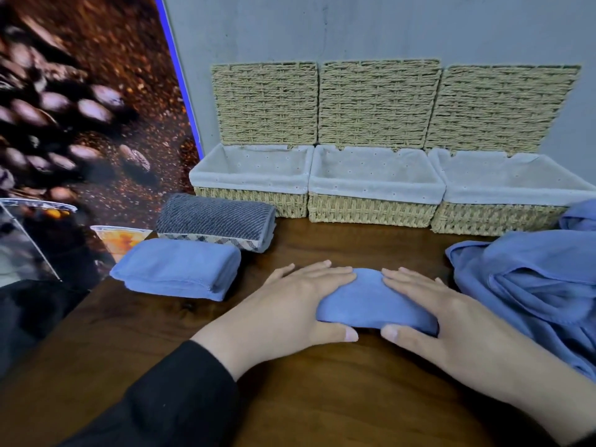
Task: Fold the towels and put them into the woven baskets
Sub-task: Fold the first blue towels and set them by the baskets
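On a dark wooden table (322,398) against a grey wall (354,27), the left hand (290,304) and right hand (429,311) lay flat, fingers straight, pressing a folded blue towel (371,304). Three lined woven baskets (375,185) stood open behind it, lids against the wall.

A: We can't see most of the folded blue towel (371,301). The left hand (290,304) and right hand (442,317) cover both ends.

B: Agreed. The unfolded blue pile (532,285) runs off the right edge, so its full extent is unknown to us.

A: The right basket (503,195) is clipped there too, and the coffee-bean poster (80,108) is blurred w/ no fine detail.
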A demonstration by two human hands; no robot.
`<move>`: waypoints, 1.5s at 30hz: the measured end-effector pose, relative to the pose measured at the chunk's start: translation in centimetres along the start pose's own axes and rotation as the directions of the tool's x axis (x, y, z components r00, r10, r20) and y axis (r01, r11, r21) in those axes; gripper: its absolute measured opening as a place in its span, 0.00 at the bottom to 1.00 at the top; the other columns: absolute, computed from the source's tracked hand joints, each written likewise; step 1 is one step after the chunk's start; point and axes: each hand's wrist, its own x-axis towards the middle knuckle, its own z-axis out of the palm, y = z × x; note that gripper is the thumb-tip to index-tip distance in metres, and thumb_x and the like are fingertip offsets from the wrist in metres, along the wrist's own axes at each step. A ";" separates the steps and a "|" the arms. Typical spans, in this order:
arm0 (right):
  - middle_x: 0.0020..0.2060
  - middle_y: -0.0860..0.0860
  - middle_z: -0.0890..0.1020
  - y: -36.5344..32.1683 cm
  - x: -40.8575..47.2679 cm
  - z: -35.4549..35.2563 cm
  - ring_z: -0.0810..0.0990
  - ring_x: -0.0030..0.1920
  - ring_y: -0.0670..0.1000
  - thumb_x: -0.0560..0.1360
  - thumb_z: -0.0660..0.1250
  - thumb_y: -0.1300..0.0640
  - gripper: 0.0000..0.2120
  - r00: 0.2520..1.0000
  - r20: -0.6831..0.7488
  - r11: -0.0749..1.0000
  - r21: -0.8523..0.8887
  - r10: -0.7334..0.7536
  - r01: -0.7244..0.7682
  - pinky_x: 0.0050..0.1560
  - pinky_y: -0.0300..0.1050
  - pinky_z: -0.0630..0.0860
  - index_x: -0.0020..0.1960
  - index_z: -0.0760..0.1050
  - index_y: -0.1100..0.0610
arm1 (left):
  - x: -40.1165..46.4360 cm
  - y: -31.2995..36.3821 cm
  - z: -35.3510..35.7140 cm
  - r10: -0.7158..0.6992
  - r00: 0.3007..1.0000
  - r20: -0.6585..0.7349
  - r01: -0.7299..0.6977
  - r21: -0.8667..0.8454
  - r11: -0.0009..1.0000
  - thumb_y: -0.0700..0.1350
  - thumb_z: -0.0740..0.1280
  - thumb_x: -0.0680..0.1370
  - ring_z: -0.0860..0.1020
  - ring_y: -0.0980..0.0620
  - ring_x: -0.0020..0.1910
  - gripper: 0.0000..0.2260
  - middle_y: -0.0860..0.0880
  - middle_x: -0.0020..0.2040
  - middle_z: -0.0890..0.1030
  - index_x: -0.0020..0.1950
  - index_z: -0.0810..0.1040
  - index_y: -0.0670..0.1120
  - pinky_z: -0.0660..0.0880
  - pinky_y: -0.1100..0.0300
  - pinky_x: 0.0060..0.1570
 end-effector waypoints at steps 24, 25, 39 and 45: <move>0.58 0.48 0.84 -8.7 4.4 1.8 0.86 0.56 0.54 0.73 0.70 0.57 0.27 0.906 -0.286 0.286 0.938 0.312 0.198 0.52 0.58 0.83 0.71 0.71 0.48 | -2.9 -2.4 -6.3 -0.382 0.734 -0.561 -0.196 -0.714 0.672 0.51 0.75 0.75 0.79 0.61 0.46 0.29 0.54 0.50 0.78 0.72 0.66 0.62 0.75 0.68 0.45; 0.59 0.48 0.84 -9.6 5.2 2.3 0.86 0.56 0.54 0.74 0.70 0.59 0.28 0.900 -0.300 0.297 0.932 0.317 0.206 0.52 0.59 0.83 0.72 0.70 0.47 | -3.6 -3.2 -6.9 -0.368 0.708 -0.603 -0.188 -0.663 0.725 0.51 0.74 0.76 0.78 0.59 0.42 0.29 0.52 0.45 0.77 0.73 0.65 0.62 0.74 0.68 0.40; 0.60 0.34 0.74 -19.0 14.0 9.4 0.81 0.55 0.46 0.78 0.68 0.42 0.21 0.865 -0.498 0.856 0.473 0.065 0.209 0.52 0.39 0.78 0.69 0.75 0.45 | -9.3 -15.6 -9.9 -0.617 0.562 -0.551 0.289 -0.568 0.771 0.52 0.64 0.79 0.76 0.55 0.54 0.10 0.60 0.52 0.78 0.60 0.75 0.59 0.72 0.55 0.49; 0.63 0.37 0.69 -18.6 13.1 9.9 0.75 0.57 0.45 0.79 0.62 0.40 0.24 0.855 -0.518 0.943 0.295 0.020 0.157 0.58 0.43 0.75 0.73 0.72 0.47 | -8.7 -16.0 -9.3 -0.726 0.551 -0.412 0.288 -0.722 0.629 0.52 0.61 0.81 0.73 0.51 0.56 0.15 0.54 0.59 0.76 0.68 0.74 0.56 0.67 0.55 0.52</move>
